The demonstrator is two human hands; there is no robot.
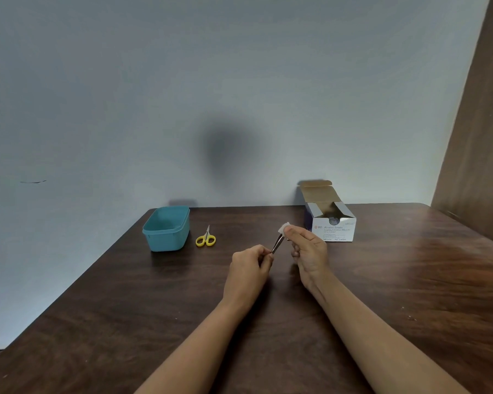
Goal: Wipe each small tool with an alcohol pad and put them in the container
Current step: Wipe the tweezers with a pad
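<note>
Now, frame centre | left hand (249, 261) fingers curled, pinching tweezers (276, 243) base | right hand (308, 247) thumb and fingertips pinching alcohol pad (283, 227) around tweezers' tip

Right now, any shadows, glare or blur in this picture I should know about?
In the head view a soft dark shadow blots the wall above the table; in the head view glare sheens the table's right side, fine print on the swab box blurs, and the small metal tool, between the left hand and the alcohol pad in the right hand, is too thin for detail.
</note>
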